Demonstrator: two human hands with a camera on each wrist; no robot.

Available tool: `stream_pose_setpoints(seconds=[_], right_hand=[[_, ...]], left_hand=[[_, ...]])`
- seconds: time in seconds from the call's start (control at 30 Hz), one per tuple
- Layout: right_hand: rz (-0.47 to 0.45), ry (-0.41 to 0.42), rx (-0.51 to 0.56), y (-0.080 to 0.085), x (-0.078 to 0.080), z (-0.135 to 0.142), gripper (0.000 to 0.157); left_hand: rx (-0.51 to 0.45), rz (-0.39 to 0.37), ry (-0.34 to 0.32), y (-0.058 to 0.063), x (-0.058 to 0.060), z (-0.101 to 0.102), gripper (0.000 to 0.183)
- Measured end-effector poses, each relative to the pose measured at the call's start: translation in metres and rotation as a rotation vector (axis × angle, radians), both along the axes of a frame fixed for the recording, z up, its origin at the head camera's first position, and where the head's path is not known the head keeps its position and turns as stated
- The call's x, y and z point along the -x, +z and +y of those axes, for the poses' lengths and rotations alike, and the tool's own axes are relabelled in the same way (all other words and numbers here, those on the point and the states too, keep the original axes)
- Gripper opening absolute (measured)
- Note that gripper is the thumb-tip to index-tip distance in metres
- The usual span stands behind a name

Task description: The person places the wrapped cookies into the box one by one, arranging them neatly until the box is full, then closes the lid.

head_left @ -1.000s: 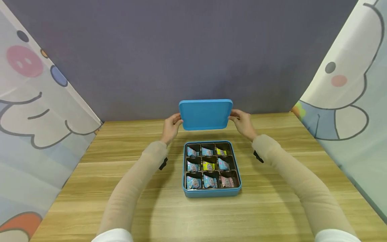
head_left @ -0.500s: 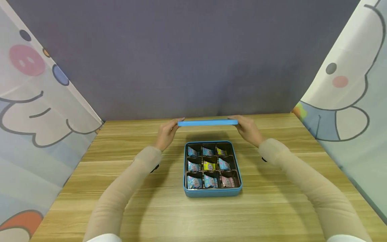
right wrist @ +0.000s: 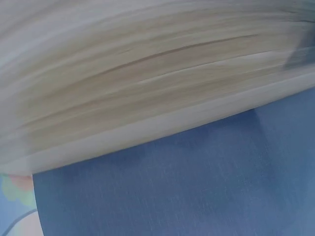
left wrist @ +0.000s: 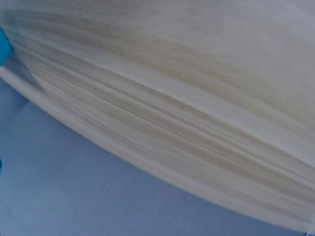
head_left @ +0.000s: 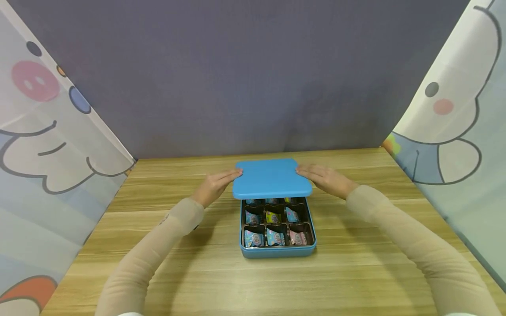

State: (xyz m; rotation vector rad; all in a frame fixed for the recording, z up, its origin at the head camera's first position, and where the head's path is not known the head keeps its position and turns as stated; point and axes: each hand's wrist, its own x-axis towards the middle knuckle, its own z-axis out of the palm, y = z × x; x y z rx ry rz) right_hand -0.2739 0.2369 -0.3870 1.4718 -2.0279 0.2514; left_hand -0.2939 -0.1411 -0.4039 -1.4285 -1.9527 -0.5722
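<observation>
A blue lid (head_left: pixel 272 177) hangs between both hands in the head view, its outer face up, over the back part of a blue box (head_left: pixel 278 252). My left hand (head_left: pixel 215 186) holds the lid's left edge, and my right hand (head_left: pixel 327 180) holds its right edge; fingers lie along the top and the thumbs are hidden. Inside the box, a dark divided tray carries wrapped candies: several blue ones (head_left: pixel 254 239), a yellow one (head_left: pixel 273 217) and a pink one (head_left: pixel 298 238) among them. The lid partly covers the back row. Neither wrist view shows its hand.
The box stands on a wood-grain table (head_left: pixel 272 285). Behind the table rises a dark grey panel (head_left: pixel 253 79), and cartoon-printed curtains (head_left: pixel 442 131) flank both sides. In the left wrist view a blue corner (left wrist: pixel 4 46) peeks in at the left edge.
The lid has tipped from near upright, underside showing, through edge-on, to top face up. It has come down and toward me over the box's back row, both hands moving with it.
</observation>
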Motion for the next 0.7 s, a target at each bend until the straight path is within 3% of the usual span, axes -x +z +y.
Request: stream_pose_setpoints(seconds=[0.03,0.17,0.23,0.5,0.7], right_hand=[[-0.009,-0.002,-0.023,0.0,-0.002,0.002,0.032],[0.012,-0.007,-0.118,0.001,-0.009,0.008,0.05],[0.026,0.001,-0.158,0.001,-0.011,0.009,0.042],[0.22,0.055,-0.27,0.001,-0.014,0.007,0.045],[0.354,0.14,-0.297,0.002,-0.015,0.002,0.042]], left_hand=[[0.023,0.013,-0.006,0.0,-0.001,-0.001,0.035],[0.11,0.042,-0.024,0.001,-0.006,-0.003,0.032],[0.146,0.042,-0.03,0.002,-0.009,-0.004,0.035],[0.293,0.118,-0.061,0.01,-0.016,-0.01,0.054],[0.402,0.181,-0.133,0.01,-0.021,-0.016,0.057]])
